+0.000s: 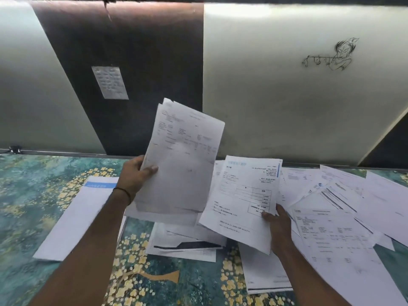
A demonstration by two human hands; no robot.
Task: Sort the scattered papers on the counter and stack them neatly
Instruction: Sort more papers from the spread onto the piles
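Observation:
My left hand (136, 176) grips a bundle of printed sheets (183, 157) by its left edge, holding it upright above the counter. My right hand (277, 226) pinches the lower right corner of a single form with a blue header (242, 199), lifted and tilted over the pile. Several loose papers (344, 208) lie scattered and overlapping across the right half of the counter. More sheets (183, 241) lie under the raised ones near the middle.
The counter (33, 195) carries a teal cloth with yellow flowers. A white sheet with a blue band (81, 215) lies at the left beside my forearm. Behind stands a wall with a dark panel, a small notice (110, 82) and a line drawing (331, 55).

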